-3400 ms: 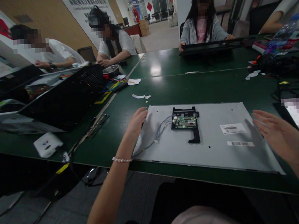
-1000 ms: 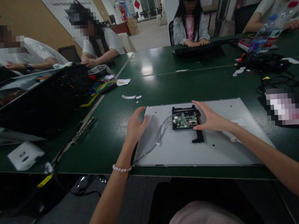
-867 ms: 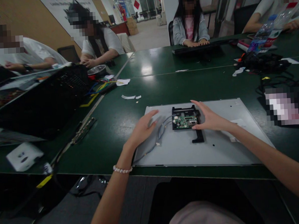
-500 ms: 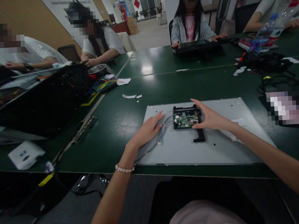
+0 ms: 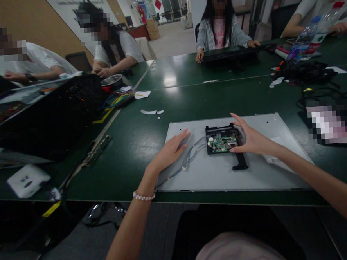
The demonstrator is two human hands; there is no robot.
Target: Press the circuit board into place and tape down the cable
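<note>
A grey metal panel lies flat on the green table in front of me. On it sits a black plastic bracket with a small green circuit board in it. Thin grey wires run left from the board. My left hand lies flat on the panel's left part, fingers stretched out, beside the wires. My right hand is at the right side of the bracket, thumb and fingers curved round its edge and touching it.
A black open case with coloured cables stands at the left, a white device near the front left edge. Paper scraps lie beyond the panel. Black cables and a bottle sit at the right. Several people sit round the table.
My right hand came in from the right onto the bracket; bracket and board now sit a little further right on the panel. My left hand went from the panel's corner to flat on it.
</note>
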